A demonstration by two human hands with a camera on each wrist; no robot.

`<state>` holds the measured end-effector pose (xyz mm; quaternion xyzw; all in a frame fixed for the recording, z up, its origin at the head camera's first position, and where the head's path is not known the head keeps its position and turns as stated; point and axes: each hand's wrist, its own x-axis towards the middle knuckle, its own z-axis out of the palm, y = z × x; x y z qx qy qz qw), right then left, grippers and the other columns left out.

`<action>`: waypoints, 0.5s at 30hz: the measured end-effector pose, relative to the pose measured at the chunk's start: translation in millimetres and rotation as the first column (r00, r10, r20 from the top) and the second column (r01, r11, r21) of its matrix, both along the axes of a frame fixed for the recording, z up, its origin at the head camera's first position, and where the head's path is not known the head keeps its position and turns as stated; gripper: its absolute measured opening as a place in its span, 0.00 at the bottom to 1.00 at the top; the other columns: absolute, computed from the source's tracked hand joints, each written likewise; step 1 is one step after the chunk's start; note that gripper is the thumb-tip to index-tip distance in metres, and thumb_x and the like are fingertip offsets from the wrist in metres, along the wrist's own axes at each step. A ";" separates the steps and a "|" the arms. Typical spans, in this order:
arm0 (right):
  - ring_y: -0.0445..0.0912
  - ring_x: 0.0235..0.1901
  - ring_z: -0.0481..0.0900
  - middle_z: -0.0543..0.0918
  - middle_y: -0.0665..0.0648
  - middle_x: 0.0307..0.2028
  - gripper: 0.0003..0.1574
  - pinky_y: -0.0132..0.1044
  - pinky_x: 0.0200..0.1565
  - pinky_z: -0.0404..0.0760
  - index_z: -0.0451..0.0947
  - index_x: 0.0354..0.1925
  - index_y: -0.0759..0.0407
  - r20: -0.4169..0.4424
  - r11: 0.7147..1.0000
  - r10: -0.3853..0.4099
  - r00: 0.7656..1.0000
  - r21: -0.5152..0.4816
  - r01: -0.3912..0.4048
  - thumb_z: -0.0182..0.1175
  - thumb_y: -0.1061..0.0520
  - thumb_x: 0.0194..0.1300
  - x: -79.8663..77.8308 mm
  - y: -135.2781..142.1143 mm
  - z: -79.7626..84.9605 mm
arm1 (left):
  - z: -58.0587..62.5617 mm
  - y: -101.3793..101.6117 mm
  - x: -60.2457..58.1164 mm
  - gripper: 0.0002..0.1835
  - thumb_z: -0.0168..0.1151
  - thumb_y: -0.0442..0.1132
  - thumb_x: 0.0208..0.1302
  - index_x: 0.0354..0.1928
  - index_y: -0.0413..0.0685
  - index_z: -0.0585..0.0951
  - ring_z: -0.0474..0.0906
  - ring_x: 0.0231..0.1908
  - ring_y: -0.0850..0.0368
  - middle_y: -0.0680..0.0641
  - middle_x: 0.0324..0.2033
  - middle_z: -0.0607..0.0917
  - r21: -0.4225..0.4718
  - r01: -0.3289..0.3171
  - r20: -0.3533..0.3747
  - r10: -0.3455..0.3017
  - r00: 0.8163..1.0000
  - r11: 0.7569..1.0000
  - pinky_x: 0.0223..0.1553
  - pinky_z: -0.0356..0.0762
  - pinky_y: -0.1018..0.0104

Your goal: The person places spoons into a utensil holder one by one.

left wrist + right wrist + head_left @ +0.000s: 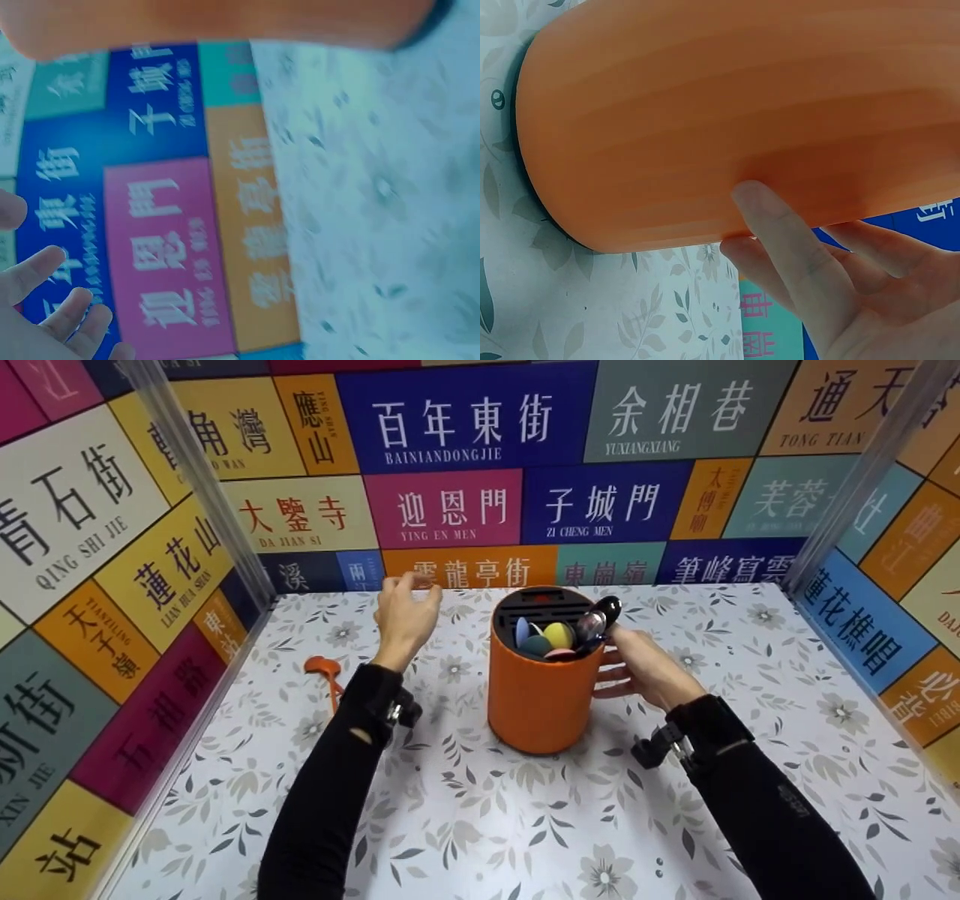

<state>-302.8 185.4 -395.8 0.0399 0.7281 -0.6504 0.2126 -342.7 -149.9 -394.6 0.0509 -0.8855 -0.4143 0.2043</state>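
Note:
An orange cylindrical utensil holder (541, 697) stands upright on the table, its black slotted top (544, 604) facing up. Several rounded utensil ends show in its opening, among them a yellow one (559, 635), a shiny metal spoon (591, 624) and a black spoon (610, 606) leaning over the right rim. My right hand (651, 666) is at the holder's right side, its extended fingers (769, 214) against the orange wall in the right wrist view. Raised to the left of the holder, my left hand (406, 615) has loose, spread fingers (75, 315) and holds nothing.
An orange spoon-like utensil (324, 666) lies on the left of the table, partly behind my left forearm. The floral-patterned tabletop (525, 825) is bordered at the back and sides by panels (457, 510) with coloured street-name signs.

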 end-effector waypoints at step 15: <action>0.54 0.41 0.89 0.85 0.61 0.46 0.39 0.51 0.47 0.88 0.71 0.63 0.64 -0.014 1.000 0.011 1.000 0.011 -0.010 0.51 0.34 0.76 1.2 1.0 1.3 | -28.3 -42.7 -9.7 0.24 0.56 0.51 0.71 0.62 0.46 0.79 0.67 0.62 0.38 0.37 0.60 0.73 -0.250 -0.122 0.076 0.145 0.987 0.961 0.64 0.61 0.38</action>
